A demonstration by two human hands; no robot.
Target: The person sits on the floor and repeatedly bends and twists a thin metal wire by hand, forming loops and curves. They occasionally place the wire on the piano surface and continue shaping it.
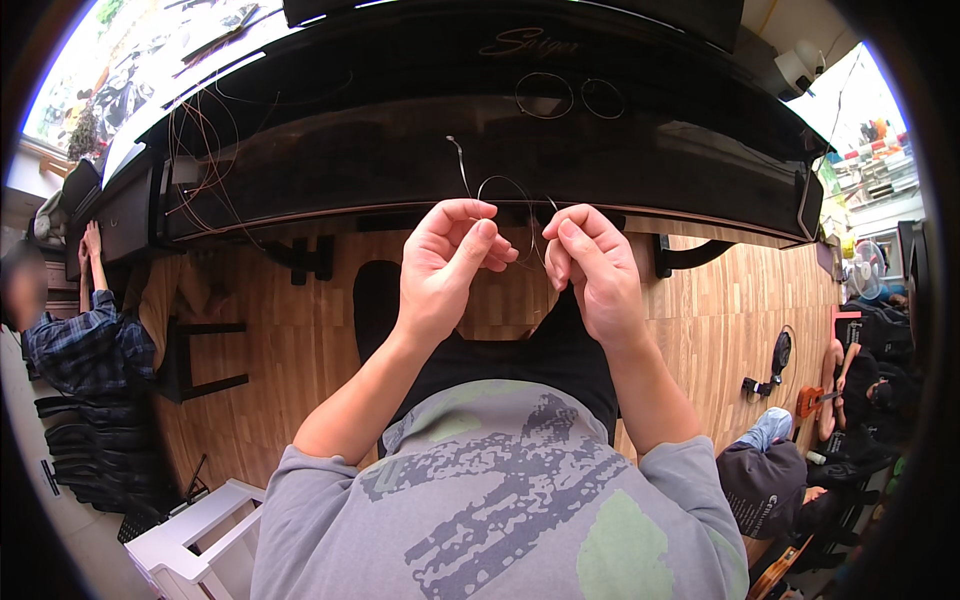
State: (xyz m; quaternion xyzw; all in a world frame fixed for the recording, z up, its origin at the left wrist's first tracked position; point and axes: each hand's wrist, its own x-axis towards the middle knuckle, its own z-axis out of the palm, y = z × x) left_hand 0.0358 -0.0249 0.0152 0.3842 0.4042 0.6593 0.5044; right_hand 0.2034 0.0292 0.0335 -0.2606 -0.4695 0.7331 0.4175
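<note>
Head view: the left hand [450, 255] pinches a thin wire [531, 208] between thumb and index finger, remaining fingers loosely curled; the right hand [597, 270] pinches it likewise. The wire loops between both hands, near the front edge of a glossy black surface [350, 150] bearing two wire rings [574, 98].

Windows [115, 60] overexposed at upper corners; reflections on black panel [380, 150]; edges curved, seemingly soft.
</note>
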